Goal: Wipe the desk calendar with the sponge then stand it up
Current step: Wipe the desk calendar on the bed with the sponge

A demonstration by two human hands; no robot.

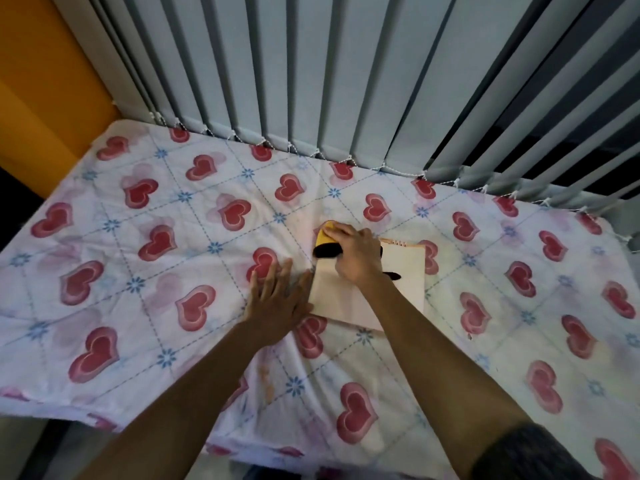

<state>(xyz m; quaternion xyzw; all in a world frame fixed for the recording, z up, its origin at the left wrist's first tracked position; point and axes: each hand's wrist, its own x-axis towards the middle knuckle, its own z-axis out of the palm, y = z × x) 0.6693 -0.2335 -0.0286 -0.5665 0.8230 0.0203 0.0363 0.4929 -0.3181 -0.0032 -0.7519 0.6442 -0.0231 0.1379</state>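
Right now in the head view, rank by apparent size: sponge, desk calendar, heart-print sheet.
1. heart-print sheet, fills most of the view.
2. desk calendar, lying flat, partly hidden by the right hand.
3. sponge, mostly covered by that hand.

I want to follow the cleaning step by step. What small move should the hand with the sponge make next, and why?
Probably draw the sponge toward the person: the right hand holds it at the far left corner of the flat calendar, steadied by the left hand.

Bed sheet [145,258] open left and right of calendar [398,282]. Blinds [311,71] close off far edge. Left hand [277,299] blocks calendar's left edge; right hand [356,254] covers top corner.
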